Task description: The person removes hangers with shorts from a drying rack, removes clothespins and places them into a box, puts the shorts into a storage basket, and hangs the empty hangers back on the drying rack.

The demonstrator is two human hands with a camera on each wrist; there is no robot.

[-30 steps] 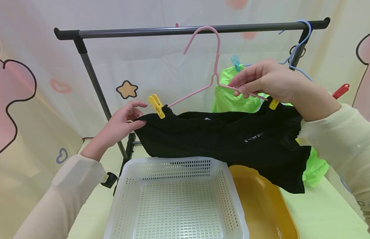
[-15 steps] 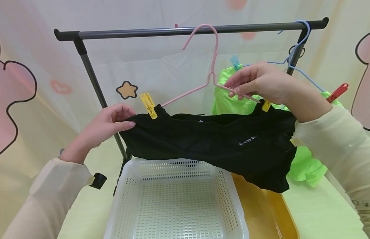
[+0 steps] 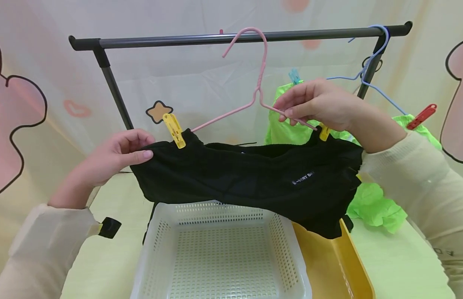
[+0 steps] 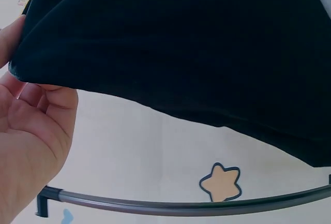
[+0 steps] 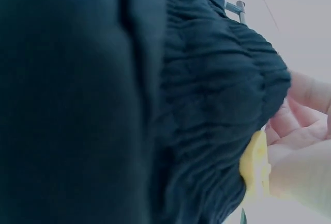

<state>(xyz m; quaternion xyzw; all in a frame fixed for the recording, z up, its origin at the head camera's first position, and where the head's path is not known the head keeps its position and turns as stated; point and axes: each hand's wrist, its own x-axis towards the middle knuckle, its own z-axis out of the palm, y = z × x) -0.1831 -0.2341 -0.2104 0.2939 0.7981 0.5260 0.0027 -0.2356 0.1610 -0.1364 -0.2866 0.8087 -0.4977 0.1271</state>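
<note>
My right hand (image 3: 321, 104) pinches the right arm of a pink hanger (image 3: 260, 70) between thumb and fingers. Black shorts (image 3: 224, 174) with small white lettering hang from it, their gathered waistband (image 5: 222, 74) showing in the right wrist view. A yellow clothespin (image 3: 174, 131) clips the waistband on the left; another yellow clothespin (image 3: 324, 132) sits just below my right hand. At the shorts' upper left corner, my left hand (image 3: 115, 153) pinches the fabric, thumb in front. In the head view the hanger's hook passes in front of the black rail (image 3: 160, 42).
Below the shorts stands a white perforated basket (image 3: 224, 265), beside a yellow-orange tray (image 3: 324, 253). Behind my right arm, a bright green garment (image 3: 377, 203) hangs from a blue hanger (image 3: 384, 97) at the rail's right end, with a blue clothespin (image 3: 294, 76) and a red clothespin (image 3: 422, 116).
Hanger and shorts have shifted left, and the hook has risen slightly against the rail. My left hand has moved left and a little down, still gripping the fabric; my right hand has moved left.
</note>
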